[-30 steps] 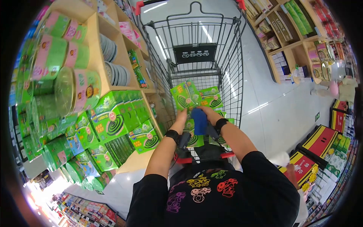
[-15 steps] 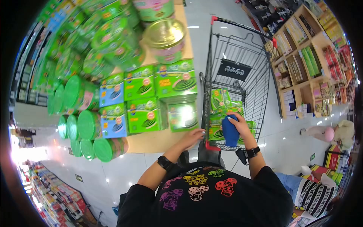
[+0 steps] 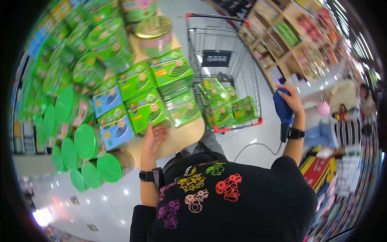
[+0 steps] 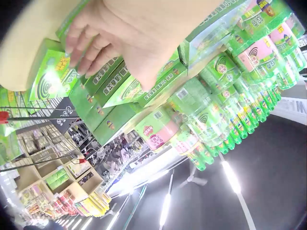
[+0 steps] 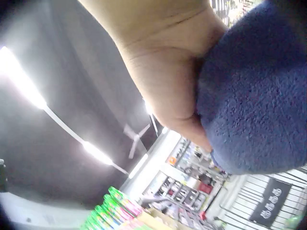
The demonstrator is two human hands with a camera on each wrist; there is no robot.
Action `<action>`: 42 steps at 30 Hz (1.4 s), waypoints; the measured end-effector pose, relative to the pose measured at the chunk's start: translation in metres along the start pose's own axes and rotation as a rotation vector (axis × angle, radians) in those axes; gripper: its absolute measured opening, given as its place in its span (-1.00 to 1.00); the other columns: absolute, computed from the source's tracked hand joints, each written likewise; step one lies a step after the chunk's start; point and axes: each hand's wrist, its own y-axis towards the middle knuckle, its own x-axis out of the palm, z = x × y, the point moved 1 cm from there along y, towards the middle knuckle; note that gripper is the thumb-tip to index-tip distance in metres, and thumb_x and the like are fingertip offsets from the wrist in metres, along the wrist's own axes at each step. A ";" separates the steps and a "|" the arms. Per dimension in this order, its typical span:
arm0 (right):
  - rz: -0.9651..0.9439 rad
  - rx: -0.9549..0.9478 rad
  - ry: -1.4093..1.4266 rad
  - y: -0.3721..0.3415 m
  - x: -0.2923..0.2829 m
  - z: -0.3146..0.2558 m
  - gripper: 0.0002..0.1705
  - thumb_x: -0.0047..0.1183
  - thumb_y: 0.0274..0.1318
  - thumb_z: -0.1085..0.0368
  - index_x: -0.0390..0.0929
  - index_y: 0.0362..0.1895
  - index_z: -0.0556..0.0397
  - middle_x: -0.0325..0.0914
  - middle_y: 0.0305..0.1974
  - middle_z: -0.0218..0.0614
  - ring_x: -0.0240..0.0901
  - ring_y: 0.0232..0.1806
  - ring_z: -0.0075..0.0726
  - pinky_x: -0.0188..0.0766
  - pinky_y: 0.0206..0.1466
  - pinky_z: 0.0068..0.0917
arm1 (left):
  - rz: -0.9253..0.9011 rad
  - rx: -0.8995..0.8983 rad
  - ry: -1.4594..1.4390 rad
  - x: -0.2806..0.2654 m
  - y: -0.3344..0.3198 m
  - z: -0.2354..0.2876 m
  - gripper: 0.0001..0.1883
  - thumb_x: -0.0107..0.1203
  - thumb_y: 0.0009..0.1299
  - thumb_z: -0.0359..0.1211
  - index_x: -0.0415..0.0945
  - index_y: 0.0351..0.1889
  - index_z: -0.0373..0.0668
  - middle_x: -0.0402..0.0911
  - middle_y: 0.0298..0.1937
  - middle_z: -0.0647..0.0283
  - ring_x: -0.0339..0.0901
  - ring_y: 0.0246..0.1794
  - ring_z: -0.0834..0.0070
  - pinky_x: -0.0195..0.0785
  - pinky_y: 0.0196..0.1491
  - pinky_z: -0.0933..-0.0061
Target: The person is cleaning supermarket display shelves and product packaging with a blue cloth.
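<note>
My left hand (image 3: 155,136) is at the front of a stack of green mosquito coil boxes (image 3: 148,111), thumb against the lower edge of one box and fingers loosely bent. In the left wrist view the left hand (image 4: 122,40) spreads across the boxes (image 4: 115,84), with the thumb on one side and the fingers on the other. Off to the right, away from the shelf, my right hand (image 3: 293,99) grips a bundled blue cloth (image 3: 283,108). Close up in the right wrist view, the fuzzy blue cloth (image 5: 259,96) fills the palm, hiding most fingers.
A shopping cart (image 3: 260,121) stands right of the display table (image 3: 193,131), with several green boxes (image 3: 225,111) inside. Green-lidded tubs (image 3: 109,167) and blue boxes (image 3: 117,133) line the table's left. A cable (image 3: 258,144) hangs from the right wrist. A person in stripes (image 3: 347,135) is at right.
My hands have parted from over the cart. The left has moved left to the box stack; the right has carried the blue cloth out to the right. The body has turned toward the display.
</note>
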 end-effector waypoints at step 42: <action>-1.176 0.618 1.081 0.039 0.313 -0.228 -0.63 0.06 0.05 0.07 0.48 -0.21 0.11 0.56 -0.41 -0.28 0.49 -0.49 -0.40 0.49 -0.42 -0.49 | -0.273 0.381 0.447 0.008 -0.058 0.049 -0.48 -0.13 0.40 -0.08 0.24 0.21 -0.21 0.43 0.09 0.23 0.44 -0.04 0.47 0.28 -0.01 0.44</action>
